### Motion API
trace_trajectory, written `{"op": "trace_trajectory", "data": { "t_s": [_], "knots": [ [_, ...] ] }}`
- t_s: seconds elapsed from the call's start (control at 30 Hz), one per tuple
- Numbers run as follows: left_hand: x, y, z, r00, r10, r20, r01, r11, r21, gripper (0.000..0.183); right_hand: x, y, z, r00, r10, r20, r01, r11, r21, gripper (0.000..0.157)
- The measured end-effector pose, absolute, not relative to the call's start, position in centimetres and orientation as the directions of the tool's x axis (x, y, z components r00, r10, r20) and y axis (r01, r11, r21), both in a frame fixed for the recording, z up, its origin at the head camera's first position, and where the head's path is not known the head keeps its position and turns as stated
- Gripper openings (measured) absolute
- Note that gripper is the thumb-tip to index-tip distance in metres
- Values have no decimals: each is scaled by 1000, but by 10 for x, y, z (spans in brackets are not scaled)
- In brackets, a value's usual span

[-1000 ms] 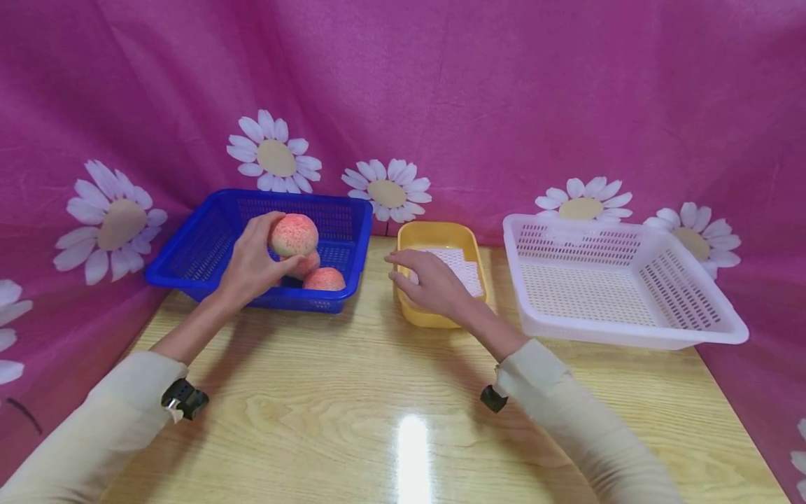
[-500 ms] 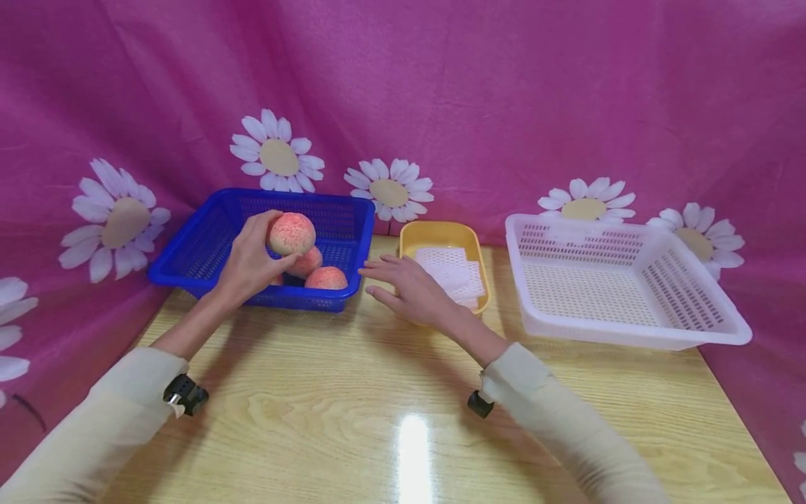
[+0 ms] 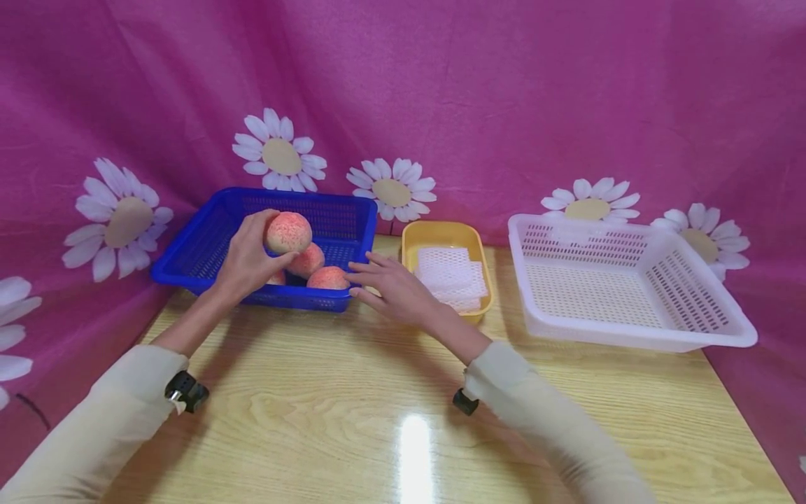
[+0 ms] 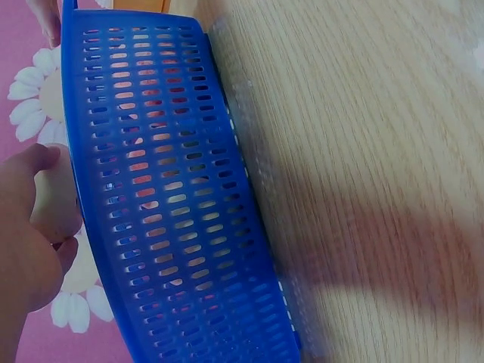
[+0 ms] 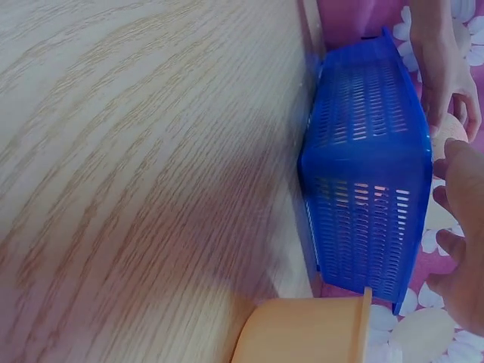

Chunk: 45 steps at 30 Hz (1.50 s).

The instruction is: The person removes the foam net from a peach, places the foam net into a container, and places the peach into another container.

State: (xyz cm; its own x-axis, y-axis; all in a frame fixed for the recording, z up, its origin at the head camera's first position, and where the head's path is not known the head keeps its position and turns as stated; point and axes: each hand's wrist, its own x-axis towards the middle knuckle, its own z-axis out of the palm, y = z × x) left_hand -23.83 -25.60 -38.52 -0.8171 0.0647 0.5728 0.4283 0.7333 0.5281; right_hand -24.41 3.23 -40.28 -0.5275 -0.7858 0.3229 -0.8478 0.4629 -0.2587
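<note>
A pink-and-cream peach [image 3: 289, 233] is gripped between the thumb and fingers of my left hand [image 3: 247, 255], just above the blue basket [image 3: 208, 203]. Under it, more peaches lie in the basket, among them one peach [image 3: 308, 261] in the middle and another peach [image 3: 328, 278] by the right front corner. My right hand [image 3: 398, 288] holds nothing; its fingers are spread and reach to the basket's right rim, near that corner peach. In the left wrist view the held peach [image 4: 56, 198] shows above the basket's rim, and the wall partly hides the others.
Right of the blue basket stands a yellow tray [image 3: 434, 227] with white foam net sleeves [image 3: 450, 276] in it. A white basket [image 3: 585, 325] sits farther right on the wooden table [image 3: 327, 399]. Behind everything hangs a pink curtain [image 3: 478, 112] with daisies.
My right hand has moved left, from over the yellow tray to the blue basket's right rim, and its fingers have spread. My left hand keeps holding the peach in nearly the same place.
</note>
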Motion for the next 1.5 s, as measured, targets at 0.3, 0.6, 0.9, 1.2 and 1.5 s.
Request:
{"op": "trace_trajectory", "data": {
  "t_s": [0.3,0.6,0.9,1.2,1.5],
  "knots": [
    [-241,-260,-386,-828,76,555,415,748,517,68,-248,22,-407,-493,-812,312,-869,440,-226,36],
    [-243,-264,-387,-852,71,519,376,773,511,69,-252,16,-409,-422,-843,334,-906,380,-184,35],
    [-248,-268,-388,-873,63,483,343,784,518,67,-255,14,-410,-393,-865,312,-919,355,-174,36],
    [-255,-274,-387,-881,46,472,319,794,518,65,-256,15,-410,-377,-879,292,-926,350,-144,38],
    [-261,-281,-389,-915,-2,404,228,822,522,68,-256,15,-411,-384,-879,282,-923,356,-145,38]
  ]
}}
